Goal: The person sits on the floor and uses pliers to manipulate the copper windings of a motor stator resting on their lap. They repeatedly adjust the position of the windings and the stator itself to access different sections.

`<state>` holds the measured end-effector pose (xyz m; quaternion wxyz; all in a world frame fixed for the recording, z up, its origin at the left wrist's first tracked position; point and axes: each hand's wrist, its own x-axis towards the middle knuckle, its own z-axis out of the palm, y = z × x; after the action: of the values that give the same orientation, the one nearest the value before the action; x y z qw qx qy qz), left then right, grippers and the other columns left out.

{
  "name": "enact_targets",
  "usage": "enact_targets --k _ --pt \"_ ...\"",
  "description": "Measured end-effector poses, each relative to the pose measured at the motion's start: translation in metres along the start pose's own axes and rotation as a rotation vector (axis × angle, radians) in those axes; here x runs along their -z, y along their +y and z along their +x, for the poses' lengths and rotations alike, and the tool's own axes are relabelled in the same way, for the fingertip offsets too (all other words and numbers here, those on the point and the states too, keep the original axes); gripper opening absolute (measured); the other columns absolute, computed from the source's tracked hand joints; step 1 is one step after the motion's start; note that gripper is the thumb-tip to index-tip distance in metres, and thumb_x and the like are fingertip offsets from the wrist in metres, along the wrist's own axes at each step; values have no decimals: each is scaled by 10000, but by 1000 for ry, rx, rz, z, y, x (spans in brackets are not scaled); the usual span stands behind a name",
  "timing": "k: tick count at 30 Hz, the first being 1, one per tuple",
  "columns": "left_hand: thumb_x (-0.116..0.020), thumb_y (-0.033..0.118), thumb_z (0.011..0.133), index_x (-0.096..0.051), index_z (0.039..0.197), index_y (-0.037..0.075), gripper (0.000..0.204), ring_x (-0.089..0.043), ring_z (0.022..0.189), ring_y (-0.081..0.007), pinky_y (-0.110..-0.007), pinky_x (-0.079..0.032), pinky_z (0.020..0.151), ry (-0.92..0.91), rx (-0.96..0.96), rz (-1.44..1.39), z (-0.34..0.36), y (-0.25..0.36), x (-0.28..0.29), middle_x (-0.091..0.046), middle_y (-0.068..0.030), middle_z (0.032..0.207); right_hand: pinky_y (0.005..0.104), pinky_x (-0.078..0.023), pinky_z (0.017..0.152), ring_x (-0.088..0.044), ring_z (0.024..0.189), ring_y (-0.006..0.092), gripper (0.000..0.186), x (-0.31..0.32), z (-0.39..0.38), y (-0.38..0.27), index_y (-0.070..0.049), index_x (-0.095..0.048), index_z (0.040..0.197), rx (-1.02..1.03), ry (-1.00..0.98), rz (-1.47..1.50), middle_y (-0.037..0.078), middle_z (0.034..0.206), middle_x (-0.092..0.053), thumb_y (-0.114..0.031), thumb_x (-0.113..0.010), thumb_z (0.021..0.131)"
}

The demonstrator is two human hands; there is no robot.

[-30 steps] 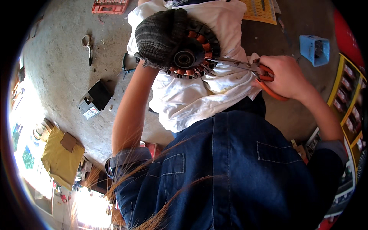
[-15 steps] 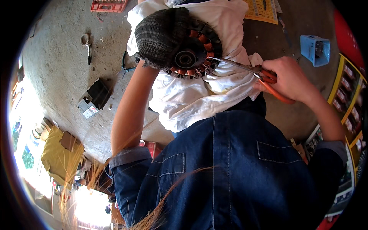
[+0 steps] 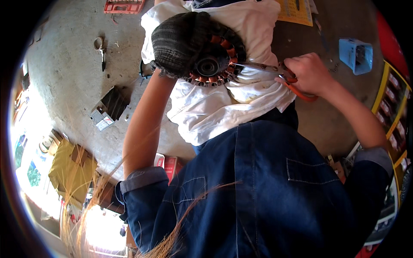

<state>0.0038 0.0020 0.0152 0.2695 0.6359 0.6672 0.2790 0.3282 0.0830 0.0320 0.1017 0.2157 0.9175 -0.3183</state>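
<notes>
My left hand (image 3: 178, 45), in a dark striped knit glove, grips the left side of a round motor stator (image 3: 230, 53) with copper coils and a dark central hub with a bearing. The stator rests on a white cloth (image 3: 215, 116) spread over my lap. My right hand (image 3: 310, 75) is bare and closed on a long-nosed metal tool (image 3: 258, 66) with orange handles, like pliers or scissors. Its tip touches or nearly touches the coils on the stator's right side; the exact contact is too small to tell.
On the concrete floor lie scissors (image 3: 101, 53), a black box (image 3: 114, 107), a red tool case (image 3: 122, 6), a blue plastic container (image 3: 355, 56) and a yellow sheet (image 3: 292, 10). A yellow bag (image 3: 73, 172) is lower left; a yellow display rack (image 3: 389, 116) lines the right.
My right hand and the tool have shifted slightly up and left, the tip staying at the coils. My gloved left hand remains on the stator with little movement.
</notes>
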Motion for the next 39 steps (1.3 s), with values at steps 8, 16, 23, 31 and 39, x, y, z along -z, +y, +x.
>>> enact_targets --k 8,16,23,31,39 --pt "-593 304 970 -674 1044 23 302 -697 821 -345 -412 -556 712 -102 -75 195 4 -12 -2 -705 -184 896 431 -539 607 -675 693 327 357 -46 17 49 -49 -665 958 225 122 -113 122 741 -660 -273 -765 700" --pt "-619 324 944 -701 1054 93 269 -691 775 -339 -425 -548 665 -23 -26 112 4 -7 -9 -696 -152 853 434 -532 647 -672 743 321 281 -35 8 39 -60 -629 867 130 141 -37 103 768 -663 -206 -773 675" --pt "-520 349 1040 -729 975 1 412 -707 715 -254 -382 -552 685 27 -35 86 3 -10 -11 -720 -161 784 441 -525 639 -665 730 347 425 7 -17 -3 -51 -636 853 -112 7 41 110 745 -661 -448 -775 791" --pt "-547 333 1028 -726 1021 15 365 -710 745 -257 -359 -564 714 48 62 -39 -2 -12 -16 -734 -134 822 457 -537 651 -678 716 370 519 28 -8 -41 -39 -652 800 -268 -133 1 159 699 -665 -551 -734 816" --pt "-517 349 1009 -706 893 54 369 -673 708 -319 -417 -529 684 62 85 102 -2 -4 -12 -688 -165 762 451 -542 647 -677 698 381 545 47 2 -57 -35 -655 760 -278 -209 -47 170 663 -654 -572 -731 817"
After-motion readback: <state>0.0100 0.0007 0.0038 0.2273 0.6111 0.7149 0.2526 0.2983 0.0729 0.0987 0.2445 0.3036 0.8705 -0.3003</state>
